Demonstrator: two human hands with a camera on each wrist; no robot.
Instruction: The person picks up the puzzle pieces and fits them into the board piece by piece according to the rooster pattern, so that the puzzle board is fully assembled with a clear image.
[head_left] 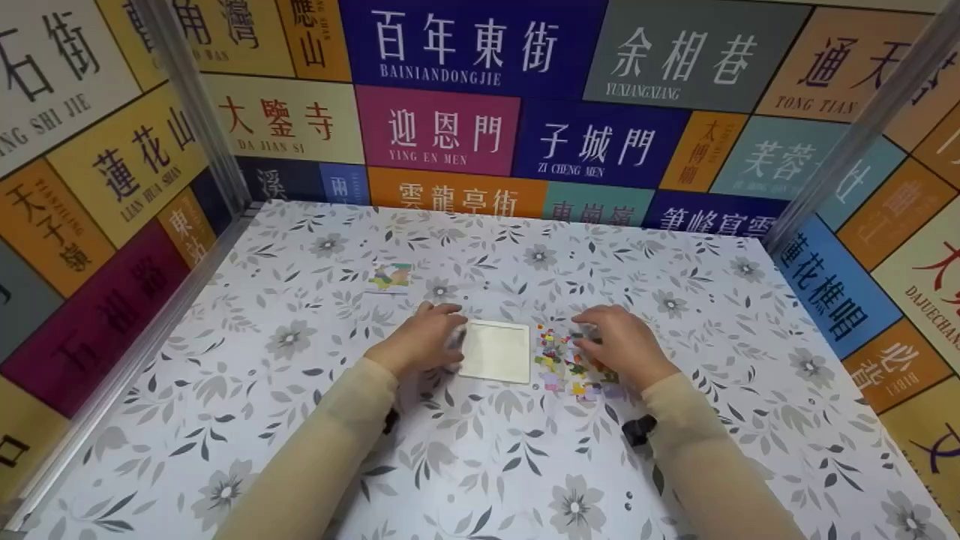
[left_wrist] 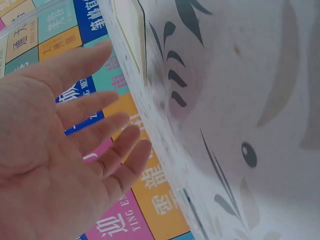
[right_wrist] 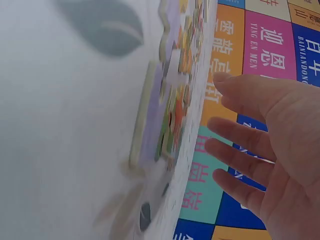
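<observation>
A pale, shallow puzzle tray (head_left: pixel 495 352) lies on the flowered tabletop. My left hand (head_left: pixel 424 339) is at its left edge, and the left wrist view shows that hand (left_wrist: pixel 70 125) with loosely spread fingers and a bare palm. To the right of the tray lies a heap of colourful jigsaw pieces (head_left: pixel 555 364). My right hand (head_left: pixel 626 345) hovers over the right side of this heap and hides part of it. In the right wrist view the right hand (right_wrist: pixel 270 145) has relaxed fingers with nothing between them, beside the jigsaw pieces (right_wrist: pixel 172 120).
A small picture card (head_left: pixel 390 277) with a colourful image lies farther back on the left of the table (head_left: pixel 480 465). Panels with large printed characters (head_left: pixel 454 131) wall the table at the back and sides. Clear corner posts (head_left: pixel 199 112) stand at the back.
</observation>
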